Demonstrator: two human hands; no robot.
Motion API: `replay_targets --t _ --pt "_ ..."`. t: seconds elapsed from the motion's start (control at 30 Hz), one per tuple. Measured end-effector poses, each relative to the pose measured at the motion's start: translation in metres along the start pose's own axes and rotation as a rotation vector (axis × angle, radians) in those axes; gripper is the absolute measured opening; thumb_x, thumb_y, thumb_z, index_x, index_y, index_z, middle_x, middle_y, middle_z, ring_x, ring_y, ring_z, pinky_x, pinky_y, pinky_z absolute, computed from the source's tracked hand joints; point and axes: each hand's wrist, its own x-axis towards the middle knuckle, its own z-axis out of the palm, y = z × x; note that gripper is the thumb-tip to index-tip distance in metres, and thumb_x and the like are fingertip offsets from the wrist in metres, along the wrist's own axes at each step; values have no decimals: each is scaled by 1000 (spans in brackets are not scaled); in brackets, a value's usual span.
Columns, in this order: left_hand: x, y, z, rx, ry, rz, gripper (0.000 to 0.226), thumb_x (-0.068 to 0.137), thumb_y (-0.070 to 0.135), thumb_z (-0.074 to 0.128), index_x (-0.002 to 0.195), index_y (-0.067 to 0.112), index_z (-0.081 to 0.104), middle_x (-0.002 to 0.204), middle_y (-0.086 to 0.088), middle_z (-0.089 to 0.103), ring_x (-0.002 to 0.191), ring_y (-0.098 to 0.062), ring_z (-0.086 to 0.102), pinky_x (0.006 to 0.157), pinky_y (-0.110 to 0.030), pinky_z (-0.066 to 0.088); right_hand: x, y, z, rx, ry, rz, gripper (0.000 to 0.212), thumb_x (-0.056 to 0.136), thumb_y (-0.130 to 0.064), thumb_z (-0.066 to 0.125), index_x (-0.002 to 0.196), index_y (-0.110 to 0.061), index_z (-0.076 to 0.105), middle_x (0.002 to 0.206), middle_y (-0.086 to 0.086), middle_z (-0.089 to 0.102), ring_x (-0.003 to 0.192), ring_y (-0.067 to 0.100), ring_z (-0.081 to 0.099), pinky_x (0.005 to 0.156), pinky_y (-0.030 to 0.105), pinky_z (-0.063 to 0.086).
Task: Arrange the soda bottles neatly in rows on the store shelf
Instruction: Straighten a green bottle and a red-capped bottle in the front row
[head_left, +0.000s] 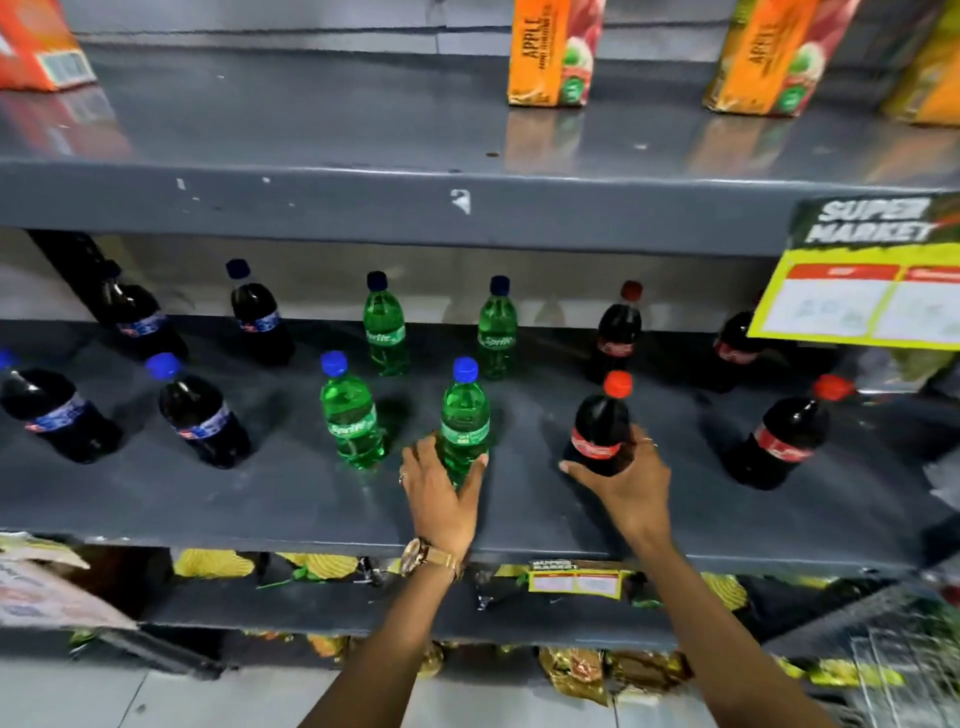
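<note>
Soda bottles stand in two rows on the grey middle shelf (291, 509). My left hand (441, 493) grips the base of a green Sprite bottle (465, 415) in the front row. My right hand (626, 480) holds the lower part of a red-capped cola bottle (602, 423) beside it. Another front-row Sprite bottle (352, 413) stands to the left, and two more Sprite bottles (385, 325) (497, 330) stand behind. Dark blue-capped cola bottles (200, 413) fill the left side. Red-capped cola bottles (787, 434) (618, 330) stand at the right.
Orange apple juice cartons (553, 52) stand on the upper shelf (363, 202). A yellow supermarket price sign (862, 291) hangs at the right, partly covering a back cola bottle. Snack packets (576, 670) lie on lower shelves under my arms.
</note>
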Motion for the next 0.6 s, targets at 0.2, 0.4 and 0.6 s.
replay_targets --t 0.2,0.4,0.6 --pt "-2 13 18 -105 14 -17 55 61 49 77 95 19 47 89 -10 65 83 -32 59 78 -48 48 15 23 -51 -16 -10 31 72 54 -33 90 117 -17 58 113 6 70 103 18 65 95 40 51" --pt "10 17 24 -104 50 -70 66 46 66 73 87 25 40 80 -4 67 77 -30 62 76 -51 51 10 27 -36 81 27 61 83 47 -54 87 120 -26 58 112 -2 70 105 13 64 94 34 51" --pt "14 31 22 23 65 -66 76 44 64 79 88 10 50 89 -13 64 85 -34 59 83 -46 47 1 25 -17 52 233 53 70 53 -42 88 110 -11 63 106 9 67 99 24 62 87 33 48"
